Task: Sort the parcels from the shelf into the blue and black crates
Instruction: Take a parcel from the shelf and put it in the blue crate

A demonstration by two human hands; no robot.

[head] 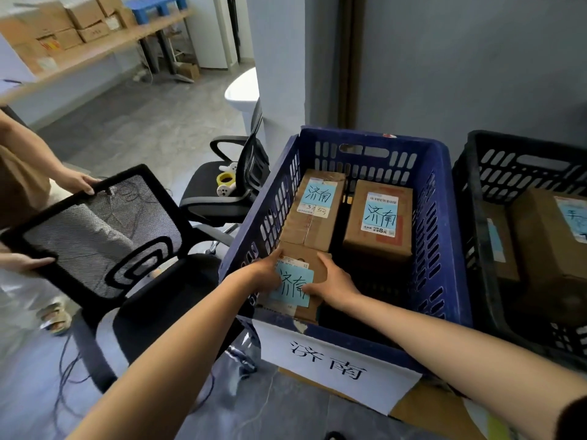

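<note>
Two crates sit side by side. The blue crate (443,236) has a white paper sign (336,360) on its front. The black crate (474,217) is just to the right of it, with brown boxes (552,242) inside.

Three cardboard parcels are in the blue crate, each with a light-blue handwritten label. There's a back-left parcel (313,214), a back-right parcel (378,227), and the near parcel (294,285) in the front-left corner.

Both hands are clamped on that near one. The left hand (265,273) is over its left edge and the right hand (336,287) is on its right side, thumb across the label. Can't tell if it's resting on the bottom yet.

My guess is it's a stiff, fairly light carton, not slippery. Gripping opposite edges seems right, just watch your knuckles against the crate wall.
</note>
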